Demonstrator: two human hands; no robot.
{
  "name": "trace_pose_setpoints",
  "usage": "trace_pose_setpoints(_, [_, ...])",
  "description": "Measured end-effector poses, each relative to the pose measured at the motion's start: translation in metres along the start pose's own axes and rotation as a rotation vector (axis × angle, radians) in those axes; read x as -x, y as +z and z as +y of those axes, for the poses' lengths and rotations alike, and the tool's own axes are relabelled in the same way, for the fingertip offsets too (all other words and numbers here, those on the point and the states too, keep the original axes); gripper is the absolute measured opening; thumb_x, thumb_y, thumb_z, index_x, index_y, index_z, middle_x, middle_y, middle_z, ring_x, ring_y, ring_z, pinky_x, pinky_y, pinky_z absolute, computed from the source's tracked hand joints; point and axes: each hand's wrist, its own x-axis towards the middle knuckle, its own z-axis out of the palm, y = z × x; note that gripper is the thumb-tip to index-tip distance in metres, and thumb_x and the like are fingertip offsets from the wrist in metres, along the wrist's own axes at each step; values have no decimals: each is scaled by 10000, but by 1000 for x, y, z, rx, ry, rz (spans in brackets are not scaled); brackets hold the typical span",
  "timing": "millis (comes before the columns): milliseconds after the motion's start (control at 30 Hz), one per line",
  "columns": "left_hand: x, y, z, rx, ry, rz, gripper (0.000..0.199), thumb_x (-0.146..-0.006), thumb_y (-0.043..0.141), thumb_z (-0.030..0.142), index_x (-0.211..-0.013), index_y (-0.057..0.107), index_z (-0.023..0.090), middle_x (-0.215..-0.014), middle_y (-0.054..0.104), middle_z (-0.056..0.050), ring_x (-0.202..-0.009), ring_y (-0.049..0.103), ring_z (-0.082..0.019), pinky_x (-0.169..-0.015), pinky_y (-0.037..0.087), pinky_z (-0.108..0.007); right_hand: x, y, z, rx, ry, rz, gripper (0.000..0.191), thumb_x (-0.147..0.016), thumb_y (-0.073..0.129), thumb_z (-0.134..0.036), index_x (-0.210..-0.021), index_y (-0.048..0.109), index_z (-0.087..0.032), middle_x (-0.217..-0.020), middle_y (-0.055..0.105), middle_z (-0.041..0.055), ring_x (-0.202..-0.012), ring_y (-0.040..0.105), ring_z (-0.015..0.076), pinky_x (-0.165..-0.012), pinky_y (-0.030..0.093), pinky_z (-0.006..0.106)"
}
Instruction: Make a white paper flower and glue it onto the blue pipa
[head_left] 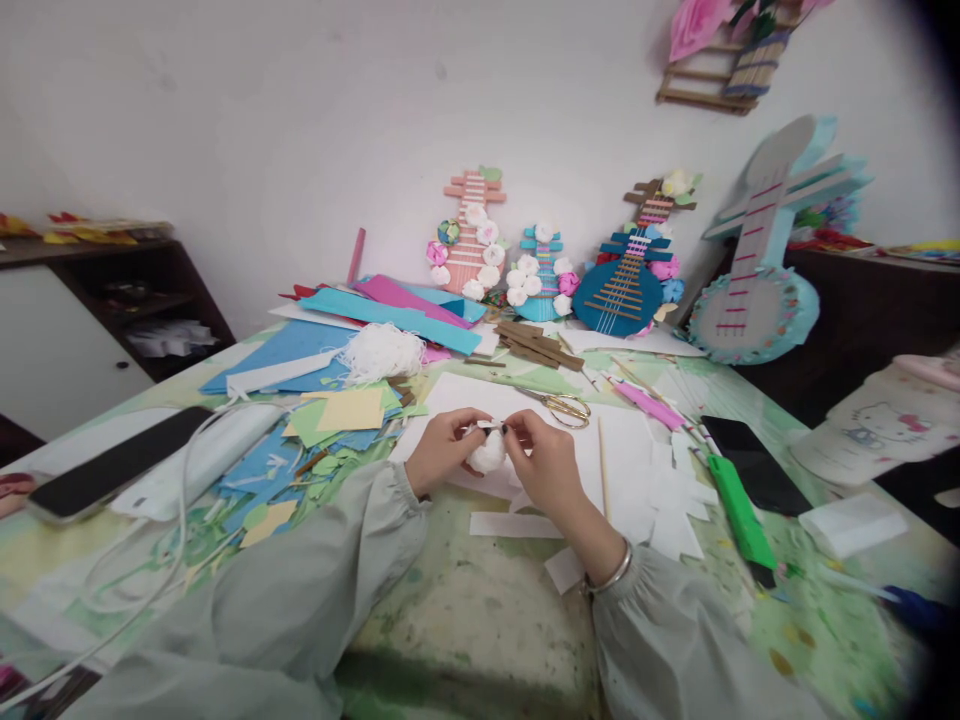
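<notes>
A small white paper flower [489, 455] is held up between my two hands, above white paper sheets on the table. My left hand [448, 450] is closed round its left side. From the other side, my right hand [541, 458] pinches its top edge with thumb and fingers. The flower's underside and some fingertips are hidden. Just beyond my hands lie gold-handled scissors [566, 408]. A wooden stick [604, 468] rests on the paper right of my right hand, and a white paper strip [516, 525] lies in front of it.
Paper scraps [300, 460], white string [382, 353] and a phone [120, 463] with a cable cover the left. At right are a green glue gun [739, 515], another phone [754, 462] and a cup [874, 420]. Decorated paper instruments [619, 298] lean on the wall.
</notes>
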Motion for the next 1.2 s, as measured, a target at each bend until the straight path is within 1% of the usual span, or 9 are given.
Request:
trace_pose_setpoints(200, [1, 0, 2, 1, 28, 7, 315, -721, 577, 286, -977, 670, 127, -757, 616, -27, -599, 581, -126, -449, 581, -266, 2, 0, -1, 27, -53, -24, 107, -832, 484, -181, -858, 584, -208, -789, 701, 31, -717, 667, 172, -665, 486, 269])
trace_pose_setpoints(400, [2, -1, 2, 21, 33, 22, 383, -717, 592, 280, -1064, 671, 138, -746, 630, -28, -578, 576, -122, -451, 568, -249, 2, -2, -4, 31, -107, -37, 138, -844, 467, -174, -889, 593, -206, -832, 707, 40, -763, 667, 176, -700, 492, 278])
trace_pose_setpoints(467, [2, -1, 2, 28, 35, 29, 404, -717, 595, 278, -1089, 668, 140, -760, 636, -29, -565, 572, -114, -447, 567, -245, 2, -3, -4, 28, -124, -37, 141, -838, 469, -166, -888, 595, -203, -830, 707, 40, -766, 668, 177, -709, 492, 281])
trace_pose_setpoints(533, [2, -1, 4, 24, 47, 25, 413, -719, 590, 272, -1097, 672, 129, -733, 635, -26, -538, 558, -105, -443, 569, -249, 3, -3, -5, 24, -138, -32, 141, -833, 471, -159, -883, 597, -200, -824, 706, 40, -767, 669, 178, -706, 491, 278])
trace_pose_setpoints(600, [3, -2, 5, 18, 65, 24, 411, -721, 585, 271, -1088, 680, 112, -702, 629, -22, -515, 546, -98, -439, 572, -255, 3, -3, -4, 20, -146, -24, 142, -832, 470, -158, -882, 596, -200, -821, 705, 40, -763, 669, 177, -695, 489, 273])
trace_pose_setpoints(767, [3, -2, 8, 17, 103, 38, 374, -723, 584, 275, -1037, 700, 109, -756, 658, -39, -501, 562, -89, -429, 562, -234, 3, -3, -4, 7, -151, -3, 143, -836, 470, -162, -889, 595, -207, -825, 705, 35, -757, 672, 168, -679, 492, 259])
trace_pose_setpoints(900, [4, -2, 10, -8, 105, 41, 331, -727, 581, 272, -985, 706, 108, -651, 631, -13, -455, 551, -79, -408, 540, -207, 3, -3, -4, -12, -161, 14, 145, -826, 475, -148, -884, 596, -201, -812, 706, 31, -744, 680, 159, -672, 502, 246])
trace_pose_setpoints(1033, [4, -2, 11, -17, 101, 50, 315, -723, 580, 270, -959, 701, 101, -577, 595, 6, -433, 537, -81, -396, 528, -204, 4, -3, -5, -23, -177, 36, 149, -829, 471, -150, -878, 602, -201, -795, 707, 30, -720, 685, 155, -647, 511, 236])
trace_pose_setpoints(1200, [3, -3, 10, 7, 88, 53, 327, -720, 581, 284, -971, 689, 106, -618, 603, -6, -479, 550, -99, -399, 543, -227, 2, -8, -7, -11, -197, 101, 154, -835, 478, -162, -898, 614, -199, -816, 716, 35, -716, 681, 153, -651, 523, 245])
